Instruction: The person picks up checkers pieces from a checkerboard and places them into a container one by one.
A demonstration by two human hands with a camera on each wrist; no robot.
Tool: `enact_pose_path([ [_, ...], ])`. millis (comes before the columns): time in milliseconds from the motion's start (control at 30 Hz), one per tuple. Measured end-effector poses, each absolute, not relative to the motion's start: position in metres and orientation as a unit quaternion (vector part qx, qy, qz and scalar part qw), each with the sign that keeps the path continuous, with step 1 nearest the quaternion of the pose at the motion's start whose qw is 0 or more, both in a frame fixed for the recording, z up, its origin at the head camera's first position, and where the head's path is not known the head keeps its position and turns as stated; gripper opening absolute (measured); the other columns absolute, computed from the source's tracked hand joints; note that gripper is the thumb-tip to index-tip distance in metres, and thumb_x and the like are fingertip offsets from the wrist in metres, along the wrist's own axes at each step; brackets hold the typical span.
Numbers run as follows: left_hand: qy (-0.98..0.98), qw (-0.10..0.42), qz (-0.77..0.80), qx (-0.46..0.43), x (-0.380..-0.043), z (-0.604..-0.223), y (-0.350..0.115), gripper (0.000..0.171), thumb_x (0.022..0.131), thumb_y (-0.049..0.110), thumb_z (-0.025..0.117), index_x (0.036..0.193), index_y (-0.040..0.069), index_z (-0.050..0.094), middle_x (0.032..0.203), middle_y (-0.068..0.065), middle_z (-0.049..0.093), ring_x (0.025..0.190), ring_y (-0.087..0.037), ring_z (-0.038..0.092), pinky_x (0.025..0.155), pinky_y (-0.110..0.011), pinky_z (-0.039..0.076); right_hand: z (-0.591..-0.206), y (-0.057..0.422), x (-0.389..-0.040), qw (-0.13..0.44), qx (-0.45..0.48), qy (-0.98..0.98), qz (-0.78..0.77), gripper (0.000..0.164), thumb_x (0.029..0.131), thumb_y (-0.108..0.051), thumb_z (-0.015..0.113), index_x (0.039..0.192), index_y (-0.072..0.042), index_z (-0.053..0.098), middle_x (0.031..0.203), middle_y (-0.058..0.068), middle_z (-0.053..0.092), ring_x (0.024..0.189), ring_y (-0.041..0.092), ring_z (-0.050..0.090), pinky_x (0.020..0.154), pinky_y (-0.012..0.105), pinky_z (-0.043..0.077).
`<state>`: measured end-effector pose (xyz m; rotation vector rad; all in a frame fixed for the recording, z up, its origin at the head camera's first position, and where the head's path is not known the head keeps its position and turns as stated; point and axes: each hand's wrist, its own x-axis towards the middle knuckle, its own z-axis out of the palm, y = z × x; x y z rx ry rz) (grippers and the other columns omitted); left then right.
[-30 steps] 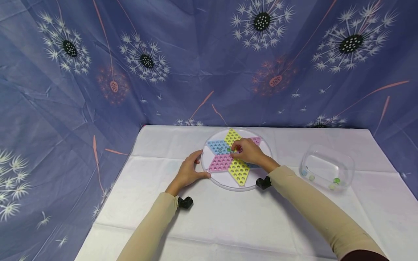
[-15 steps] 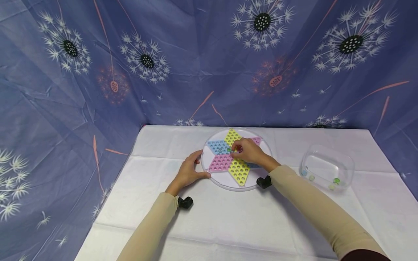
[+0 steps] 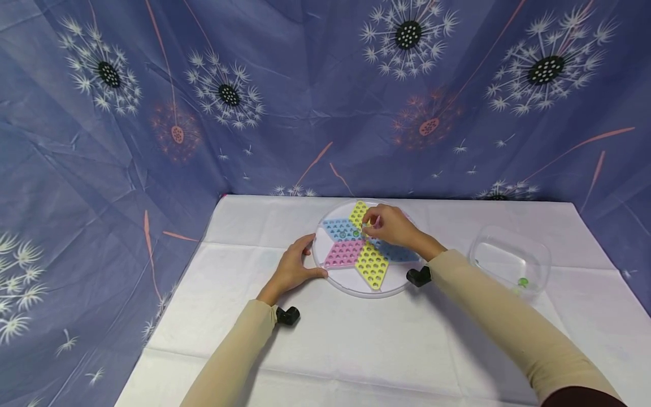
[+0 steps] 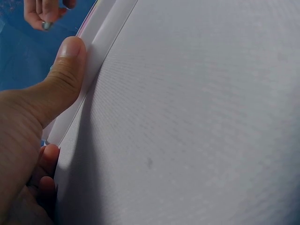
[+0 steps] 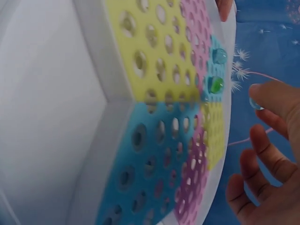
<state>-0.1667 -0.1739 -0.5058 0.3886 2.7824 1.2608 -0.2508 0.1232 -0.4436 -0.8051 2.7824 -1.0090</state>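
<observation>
A round Chinese checkers board point(image 3: 372, 265) with a yellow, pink and blue star lies on the table. My left hand point(image 3: 293, 268) rests against its left rim, thumb and forefinger spread; in the left wrist view the thumb point(image 4: 63, 70) lies along the rim. Above the board's middle, my right hand point(image 3: 394, 227) pinches a pale blue glass marble point(image 5: 255, 104) between thumb and forefinger, its other fingers loosely bent. A clear bluish marble point(image 5: 219, 56) and a green marble point(image 5: 216, 85) sit in holes of the blue section.
To the right stands a clear plastic tub point(image 3: 544, 263) with a green marble point(image 3: 523, 282) in it; the right sleeve point(image 3: 488, 308) covers its near left part. A patterned blue cloth point(image 3: 315, 102) hangs behind the white-covered table point(image 3: 356, 356).
My right hand has risen a little off the board and shifted slightly away and to the right. The left hand and the board have stayed put.
</observation>
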Motion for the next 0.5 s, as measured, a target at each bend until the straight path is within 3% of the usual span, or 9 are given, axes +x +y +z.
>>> enact_pose_path([
  [500,0.905,0.026,0.405,0.129,-0.166,-0.505,-0.172,0.105,0.073,0.029,0.096,0.158,0.009,0.038,0.123,-0.008,0.056,0.105,-0.023,0.050,0.095,-0.041,0.040,-0.444,0.135,-0.251,0.023,-0.267,0.898,-0.348,0.020,0.092,-0.020,0.079,0.108,-0.010,0.074,0.092,0.004,0.064,0.080,0.022,0.055,0.069,0.036,0.047],
])
